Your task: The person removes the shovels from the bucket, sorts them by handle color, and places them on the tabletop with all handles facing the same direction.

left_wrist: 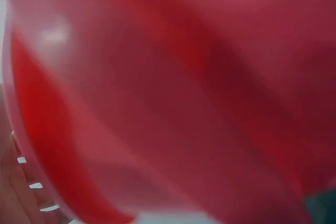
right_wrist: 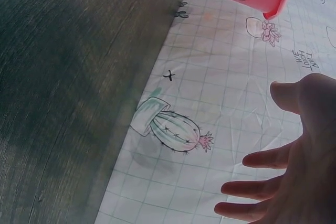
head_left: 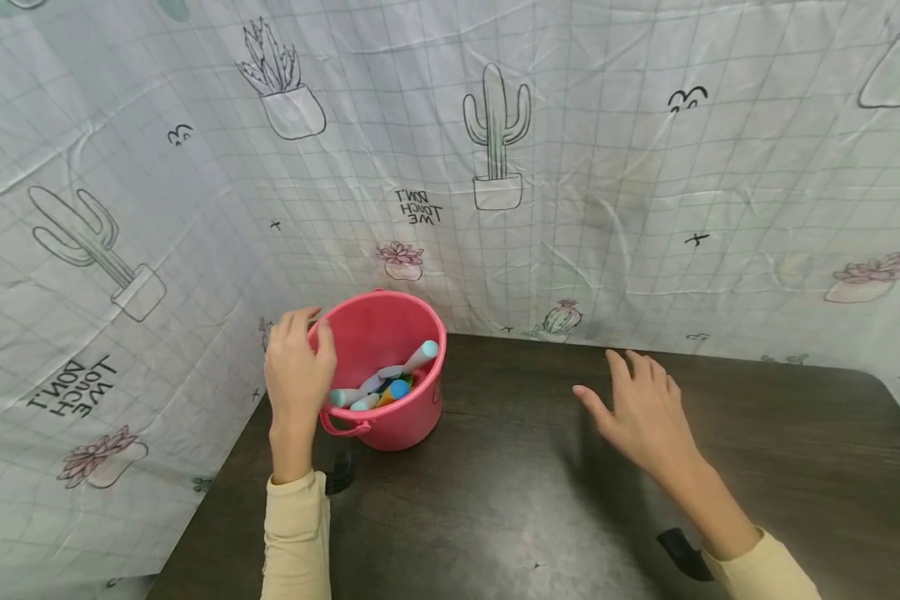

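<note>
A pink bucket [head_left: 412,425] stands on the dark table, its handle [head_left: 347,428] hanging at the front left. Inside lie several marker-like sticks [head_left: 422,357] with pale blue, blue and orange parts; their exact kind is unclear. My left hand [head_left: 296,367] is raised at the bucket's left rim, its fingers loosely bent and the thumb in front of the rim. The left wrist view is filled by the pink bucket wall [left_wrist: 157,103], with fingertips at its lower left; contact cannot be told. Over the table's right half hovers my right hand [head_left: 645,417], fingers spread, holding nothing.
The dark wooden table [head_left: 510,500] extends right of the bucket. A pale cloth [head_left: 607,167] printed with cacti hangs behind and at the left, close to the bucket. Black straps [head_left: 682,554] sit at both wrists.
</note>
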The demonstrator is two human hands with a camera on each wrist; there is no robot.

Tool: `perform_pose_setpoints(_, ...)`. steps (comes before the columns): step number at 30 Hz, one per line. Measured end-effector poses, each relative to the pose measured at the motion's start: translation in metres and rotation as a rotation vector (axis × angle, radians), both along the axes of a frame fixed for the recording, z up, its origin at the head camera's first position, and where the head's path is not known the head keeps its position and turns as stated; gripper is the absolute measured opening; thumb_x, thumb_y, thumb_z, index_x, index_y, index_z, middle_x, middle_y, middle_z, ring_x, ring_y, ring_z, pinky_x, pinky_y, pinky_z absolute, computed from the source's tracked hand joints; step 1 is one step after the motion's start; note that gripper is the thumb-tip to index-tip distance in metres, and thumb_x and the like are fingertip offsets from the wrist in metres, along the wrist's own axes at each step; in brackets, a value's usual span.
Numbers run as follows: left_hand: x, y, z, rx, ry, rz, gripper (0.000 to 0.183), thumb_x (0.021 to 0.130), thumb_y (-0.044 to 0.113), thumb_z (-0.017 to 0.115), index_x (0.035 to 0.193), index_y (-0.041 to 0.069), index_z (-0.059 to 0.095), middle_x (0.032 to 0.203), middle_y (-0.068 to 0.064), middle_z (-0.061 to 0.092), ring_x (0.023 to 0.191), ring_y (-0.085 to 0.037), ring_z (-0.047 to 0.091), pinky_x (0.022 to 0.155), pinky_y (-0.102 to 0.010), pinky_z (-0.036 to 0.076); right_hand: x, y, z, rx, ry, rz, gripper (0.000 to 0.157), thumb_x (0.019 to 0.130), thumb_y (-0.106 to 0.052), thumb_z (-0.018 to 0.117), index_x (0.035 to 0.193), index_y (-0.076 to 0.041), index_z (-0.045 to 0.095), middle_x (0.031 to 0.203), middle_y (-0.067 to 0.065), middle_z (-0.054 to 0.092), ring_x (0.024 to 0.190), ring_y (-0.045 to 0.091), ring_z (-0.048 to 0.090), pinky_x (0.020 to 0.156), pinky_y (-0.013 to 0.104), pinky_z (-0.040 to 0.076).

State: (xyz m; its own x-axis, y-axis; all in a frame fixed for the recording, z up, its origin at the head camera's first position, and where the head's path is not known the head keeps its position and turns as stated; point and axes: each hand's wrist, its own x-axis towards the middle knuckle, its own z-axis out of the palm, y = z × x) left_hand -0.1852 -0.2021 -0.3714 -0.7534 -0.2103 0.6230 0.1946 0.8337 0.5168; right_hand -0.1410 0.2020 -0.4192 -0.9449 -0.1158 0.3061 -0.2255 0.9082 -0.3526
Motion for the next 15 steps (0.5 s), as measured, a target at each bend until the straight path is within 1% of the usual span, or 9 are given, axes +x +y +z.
perform_pose_setpoints(2,-0.001,-0.011,-0.005,0.038,-0.022,0.023,0.030,0.101,0.013,0.057,0.122,-0.006,0.068,0.121,-0.026,0.066,0.109,-0.046,0.061,0.089,-0.064,0.052,0.001,0.001,0.000,0.000,0.000,-0.002,0.070,0.102,-0.042,0.063,0.143,0.013,0.045,0.137,0.042,0.046,0.128,0.062,0.040,0.101,0.078,0.033)
perform_pose_setpoints(4,-0.001,-0.020,-0.012,0.075,-0.067,0.038,0.031,0.102,0.012,0.056,0.124,-0.007,0.067,0.121,-0.027,0.064,0.108,-0.046,0.060,0.089,-0.063,0.051,0.001,0.001,0.000,0.000,-0.001,-0.003,0.070,0.102,-0.042,0.064,0.143,0.013,0.045,0.136,0.042,0.046,0.127,0.062,0.040,0.101,0.078,0.033)
perform_pose_setpoints(7,-0.001,-0.030,-0.021,0.143,-0.151,0.032,0.033,0.103,0.013,0.054,0.128,-0.007,0.064,0.122,-0.027,0.062,0.104,-0.044,0.061,0.087,-0.061,0.052,0.002,0.002,0.000,0.001,0.000,-0.004,0.070,0.102,-0.041,0.064,0.142,0.013,0.046,0.136,0.043,0.047,0.127,0.062,0.040,0.101,0.078,0.033)
perform_pose_setpoints(9,-0.001,-0.034,-0.025,0.195,-0.215,0.006,0.035,0.103,0.013,0.053,0.132,-0.006,0.062,0.124,-0.026,0.063,0.101,-0.042,0.063,0.083,-0.054,0.054,0.002,0.002,0.000,-0.001,0.002,-0.005,0.070,0.102,-0.042,0.064,0.142,0.013,0.046,0.135,0.043,0.047,0.126,0.062,0.041,0.100,0.078,0.033)
perform_pose_setpoints(11,-0.002,-0.037,-0.029,0.255,-0.271,-0.033,0.037,0.104,0.012,0.053,0.136,-0.004,0.060,0.125,-0.025,0.064,0.099,-0.040,0.065,0.077,-0.043,0.057,0.002,0.003,-0.001,-0.001,0.003,-0.007,0.070,0.102,-0.042,0.063,0.142,0.013,0.046,0.135,0.043,0.047,0.126,0.062,0.041,0.100,0.078,0.034)
perform_pose_setpoints(13,-0.003,-0.039,-0.031,0.324,-0.324,-0.068,0.038,0.105,0.012,0.052,0.140,-0.002,0.057,0.126,-0.024,0.064,0.098,-0.038,0.066,0.071,-0.031,0.057,0.002,0.003,-0.001,-0.002,0.004,-0.009,0.070,0.102,-0.042,0.063,0.142,0.013,0.047,0.135,0.043,0.048,0.126,0.062,0.041,0.099,0.078,0.034)
perform_pose_setpoints(15,-0.005,-0.041,-0.033,0.395,-0.366,-0.099,0.040,0.106,0.012,0.051,0.144,-0.001,0.053,0.127,-0.024,0.063,0.100,-0.037,0.065,0.070,-0.027,0.056,0.002,0.004,-0.001,-0.001,0.002,-0.012,0.070,0.102,-0.043,0.063,0.142,0.013,0.047,0.134,0.043,0.048,0.126,0.062,0.041,0.099,0.078,0.034)
